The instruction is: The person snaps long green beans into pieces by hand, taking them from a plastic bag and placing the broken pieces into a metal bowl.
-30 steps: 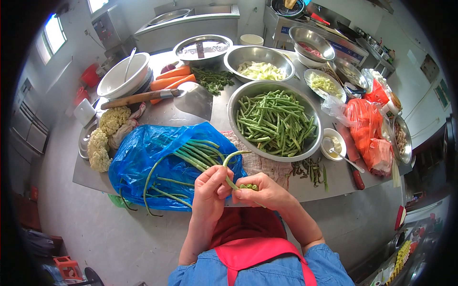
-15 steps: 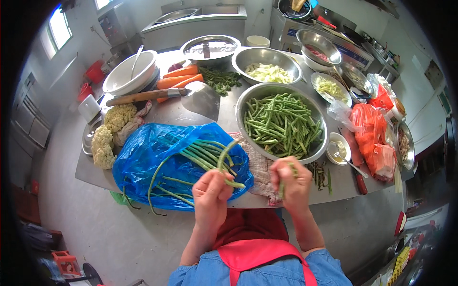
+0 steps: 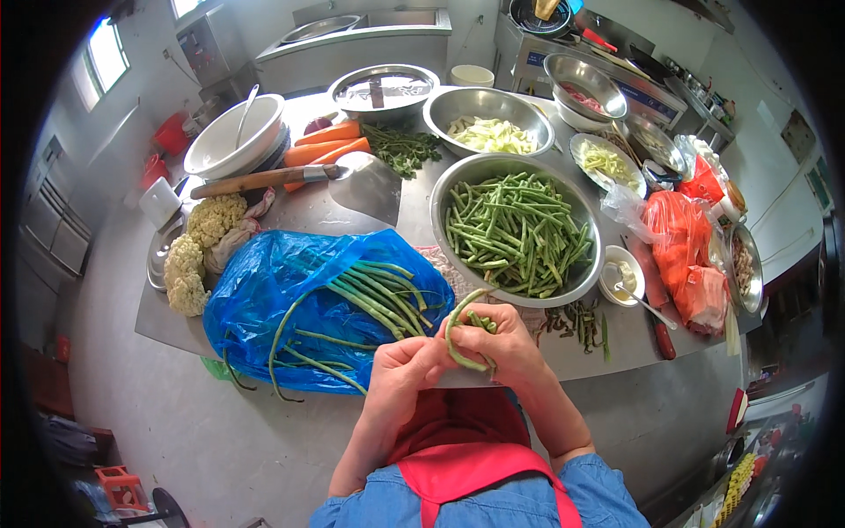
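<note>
My left hand (image 3: pixel 403 371) and my right hand (image 3: pixel 510 348) meet at the table's front edge. A curled long green bean (image 3: pixel 451 333) runs between them; the left thumb and fingers pinch it. Several short bean pieces (image 3: pixel 481 322) stick out of my right hand, whose fingers are closed round them and touch the curled bean. Beside my left hand lies an open blue plastic bag (image 3: pixel 251 295) with whole long beans (image 3: pixel 374 295) spilling from it. Beyond my right hand stands a steel bowl (image 3: pixel 600 264) heaped with snapped bean pieces (image 3: pixel 519 231).
Bean trimmings (image 3: pixel 576 324) lie right of my hands, near a small white bowl (image 3: pixel 635 299) with a spoon and a red-handled knife (image 3: pixel 662 339). A cleaver (image 3: pixel 264 181), carrots (image 3: pixel 326 151) and cauliflower (image 3: pixel 185 275) are at left. Red plastic bags (image 3: pixel 682 238) sit at right.
My hands have come together, the right one moving left and down from beside the bowl. The curled bean now lies between both hands. The view has shifted slightly.
</note>
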`<state>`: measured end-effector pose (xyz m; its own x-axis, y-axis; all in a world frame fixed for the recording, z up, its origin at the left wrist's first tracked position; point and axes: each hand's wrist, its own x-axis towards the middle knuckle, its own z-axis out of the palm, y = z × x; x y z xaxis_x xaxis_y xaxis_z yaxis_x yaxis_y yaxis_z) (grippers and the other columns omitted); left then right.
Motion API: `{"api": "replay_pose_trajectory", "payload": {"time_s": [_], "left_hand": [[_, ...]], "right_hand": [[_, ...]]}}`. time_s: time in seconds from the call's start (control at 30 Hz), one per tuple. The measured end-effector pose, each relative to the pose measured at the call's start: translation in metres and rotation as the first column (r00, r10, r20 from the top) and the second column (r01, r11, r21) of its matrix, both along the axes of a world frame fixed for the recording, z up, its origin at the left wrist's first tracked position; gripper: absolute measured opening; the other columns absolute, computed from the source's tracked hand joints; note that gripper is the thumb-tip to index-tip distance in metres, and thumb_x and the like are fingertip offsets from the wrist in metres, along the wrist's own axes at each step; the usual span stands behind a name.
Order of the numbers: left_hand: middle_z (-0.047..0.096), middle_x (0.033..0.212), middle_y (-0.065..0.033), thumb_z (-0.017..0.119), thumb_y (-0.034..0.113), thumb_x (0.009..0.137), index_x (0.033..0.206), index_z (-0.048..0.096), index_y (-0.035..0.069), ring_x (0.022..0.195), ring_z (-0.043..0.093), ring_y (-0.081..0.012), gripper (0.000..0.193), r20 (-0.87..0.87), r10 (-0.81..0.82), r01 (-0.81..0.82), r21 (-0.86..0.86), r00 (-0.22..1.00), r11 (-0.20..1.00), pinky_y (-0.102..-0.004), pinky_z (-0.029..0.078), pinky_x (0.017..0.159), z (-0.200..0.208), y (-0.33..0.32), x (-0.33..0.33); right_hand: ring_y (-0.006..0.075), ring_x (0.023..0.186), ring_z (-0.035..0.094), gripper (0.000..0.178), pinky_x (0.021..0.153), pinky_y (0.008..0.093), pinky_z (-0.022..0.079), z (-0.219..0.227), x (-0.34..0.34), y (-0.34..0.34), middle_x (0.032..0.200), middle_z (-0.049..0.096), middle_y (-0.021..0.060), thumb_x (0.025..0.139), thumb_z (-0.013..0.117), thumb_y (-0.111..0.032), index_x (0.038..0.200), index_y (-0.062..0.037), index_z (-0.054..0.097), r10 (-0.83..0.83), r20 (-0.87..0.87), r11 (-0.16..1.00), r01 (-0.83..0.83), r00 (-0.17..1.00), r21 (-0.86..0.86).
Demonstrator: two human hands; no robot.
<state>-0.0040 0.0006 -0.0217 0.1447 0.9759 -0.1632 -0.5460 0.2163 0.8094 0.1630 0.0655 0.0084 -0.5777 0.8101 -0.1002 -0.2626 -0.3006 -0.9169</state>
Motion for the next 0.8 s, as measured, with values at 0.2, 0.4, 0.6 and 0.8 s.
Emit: {"api": "replay_pose_trajectory", "payload": {"time_s": [0.2, 0.4, 0.6, 0.8], "left_hand": [[0.059, 0.085, 0.0009, 0.062, 0.006, 0.091, 0.104, 0.068, -0.001, 0.076, 0.051, -0.004, 0.016, -0.343, 0.29, -0.196, 0.283, 0.894, 0.939, -0.0181, 0.039, 0.067, 0.028, 0.017, -0.008], [0.056, 0.086, -0.0016, 0.063, 0.001, 0.085, 0.098, 0.068, -0.003, 0.078, 0.052, -0.0067, 0.014, -0.447, 0.126, 0.043, 0.349, 0.885, 0.936, -0.0196, 0.039, 0.069, 0.037, 0.035, -0.013], [0.056, 0.086, -0.0031, 0.062, -0.004, 0.081, 0.086, 0.065, -0.002, 0.08, 0.053, -0.0091, 0.007, -0.335, 0.177, -0.057, 0.34, 0.926, 0.939, -0.0206, 0.04, 0.071, 0.034, 0.036, -0.014], [0.053, 0.086, -0.0028, 0.059, -0.011, 0.082, 0.088, 0.063, -0.001, 0.073, 0.049, -0.0064, 0.013, -0.405, 0.468, -0.22, 0.524, 0.785, 0.823, -0.0186, 0.038, 0.063, 0.031, 0.02, 0.001]], "right_hand": [[0.0033, 0.053, 0.043, 0.016, 0.048, 0.0187, 0.03, 0.002, 0.011, 0.0, 0.064, 0.053, -0.001, 0.082, 0.059, -0.012, 0.085, 0.0024, 0.066, 0.202, 0.094, 0.978, -0.197, 0.975, -0.06], [0.0058, 0.071, 0.054, 0.017, 0.065, 0.0214, 0.043, -0.004, 0.011, 0.002, 0.079, 0.062, 0.0011, 0.084, 0.058, -0.015, 0.085, -0.0002, 0.066, 0.384, 0.099, 0.923, -0.383, 0.918, -0.034], [0.0049, 0.061, 0.05, 0.015, 0.054, 0.0195, 0.039, -0.014, 0.012, 0.002, 0.072, 0.059, 0.0013, 0.084, 0.057, -0.013, 0.084, 0.0, 0.064, 0.317, 0.104, 0.948, -0.312, 0.943, -0.069], [0.0061, 0.046, 0.041, 0.014, 0.042, 0.0202, 0.031, -0.015, 0.004, -0.005, 0.063, 0.052, 0.0019, 0.085, 0.055, -0.013, 0.082, -0.0001, 0.059, -0.179, -0.106, 0.982, 0.17, 0.978, -0.082]]}}
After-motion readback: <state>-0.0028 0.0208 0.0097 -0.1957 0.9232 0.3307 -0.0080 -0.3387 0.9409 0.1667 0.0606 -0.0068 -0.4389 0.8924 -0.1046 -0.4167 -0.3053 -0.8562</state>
